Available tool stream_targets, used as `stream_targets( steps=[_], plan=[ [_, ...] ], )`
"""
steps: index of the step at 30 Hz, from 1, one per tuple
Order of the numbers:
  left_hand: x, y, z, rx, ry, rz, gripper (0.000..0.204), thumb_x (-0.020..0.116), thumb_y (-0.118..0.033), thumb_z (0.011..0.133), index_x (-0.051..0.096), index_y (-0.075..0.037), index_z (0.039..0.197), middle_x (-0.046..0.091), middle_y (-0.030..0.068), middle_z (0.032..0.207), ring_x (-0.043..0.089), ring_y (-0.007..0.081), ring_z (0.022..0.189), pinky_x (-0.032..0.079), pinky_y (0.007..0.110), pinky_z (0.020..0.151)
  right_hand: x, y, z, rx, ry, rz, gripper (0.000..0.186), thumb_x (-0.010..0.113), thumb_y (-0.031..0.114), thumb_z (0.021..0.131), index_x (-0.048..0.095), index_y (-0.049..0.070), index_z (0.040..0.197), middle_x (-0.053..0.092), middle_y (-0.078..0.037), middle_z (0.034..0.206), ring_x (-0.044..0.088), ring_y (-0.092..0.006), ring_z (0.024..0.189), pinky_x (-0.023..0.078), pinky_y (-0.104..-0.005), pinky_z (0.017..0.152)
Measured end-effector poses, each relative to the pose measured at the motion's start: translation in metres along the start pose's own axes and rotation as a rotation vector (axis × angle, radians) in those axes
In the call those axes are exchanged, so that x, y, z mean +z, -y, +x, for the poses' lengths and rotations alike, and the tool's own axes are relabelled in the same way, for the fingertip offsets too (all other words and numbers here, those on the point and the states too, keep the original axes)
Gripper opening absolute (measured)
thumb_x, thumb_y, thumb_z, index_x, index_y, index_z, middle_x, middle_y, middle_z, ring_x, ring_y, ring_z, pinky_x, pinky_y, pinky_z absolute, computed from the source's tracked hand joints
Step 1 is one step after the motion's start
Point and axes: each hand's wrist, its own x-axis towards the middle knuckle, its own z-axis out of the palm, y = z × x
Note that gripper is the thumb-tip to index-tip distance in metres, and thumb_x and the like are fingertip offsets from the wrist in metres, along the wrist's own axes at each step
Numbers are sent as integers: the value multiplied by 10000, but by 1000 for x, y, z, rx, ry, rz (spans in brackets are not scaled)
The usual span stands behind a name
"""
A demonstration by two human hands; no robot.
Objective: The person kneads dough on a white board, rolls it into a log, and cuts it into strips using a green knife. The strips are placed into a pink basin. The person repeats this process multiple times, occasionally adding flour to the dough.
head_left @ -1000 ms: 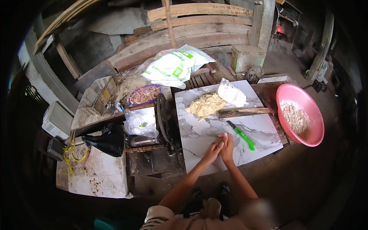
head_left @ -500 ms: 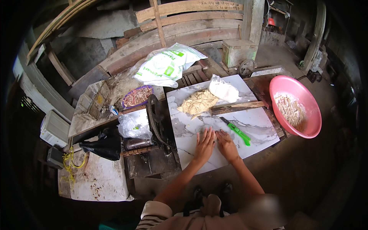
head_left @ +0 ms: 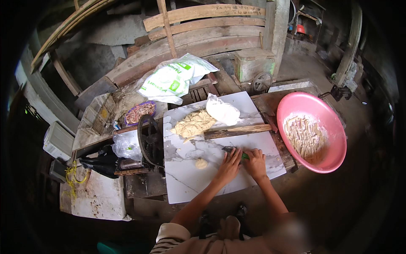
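My right hand (head_left: 255, 164) is closed around the green-handled utility knife (head_left: 245, 156), whose handle is mostly covered by my fingers. Beside it, my left hand (head_left: 229, 166) lies with fingers stretched over the knife, near its dark blade end. A small flattened piece of dough (head_left: 201, 163) rests on the marble-patterned board (head_left: 186, 183), left of my hands. Farther back on the board sit a big lump of pale dough (head_left: 193, 123) and a white bag of flour (head_left: 223, 110). A wooden stick (head_left: 237, 131) lies across the board in front of them.
To the right stands a pink basin (head_left: 336, 154) holding floured strips. A dark handwheel (head_left: 150, 139) rises at the board's left edge. Beyond it are a purple-rimmed tray of strips (head_left: 141, 113), a clear plastic bag (head_left: 127, 146) and a large white-and-green sack (head_left: 173, 80).
Both hands have shifted right and onto the utility knife. The small dough piece now shows on the board. My view has turned, so the board and basin appear lower and farther left.
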Motion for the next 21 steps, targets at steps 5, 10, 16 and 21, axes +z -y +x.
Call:
stream_targets(
  steps=[5,10,16,21],
  plan=[
    [28,-37,45,49,-36,11,607,516,-244,916,267,-10,1417,230,129,1495,206,269,1392,190,527,1092,-22,-64,18,6,-11,-75,351,651,119,703,596,91,1048,516,-130,1112,465,-325,1058,378,-450,876],
    [29,-31,66,-33,-52,26,552,541,-216,899,343,-31,1380,323,121,1447,268,272,1363,213,515,1092,-22,-61,36,-104,-47,151,424,630,64,736,531,8,1145,499,-176,1153,455,-374,1085,382,-491,927],
    [-17,14,90,-210,-261,103,491,602,-123,834,455,-59,1298,443,122,1318,384,283,1267,252,474,1090,-3,-48,94,-279,9,225,481,614,118,813,476,-11,1256,472,-178,1247,447,-327,1137,276,-456,1076],
    [-27,48,82,-278,-217,243,558,703,-116,743,496,-115,1261,515,101,1173,462,289,1134,356,427,1021,19,-45,110,-296,94,238,484,628,131,802,488,10,1248,475,-151,1189,437,-314,1111,333,-457,995]
  ],
)
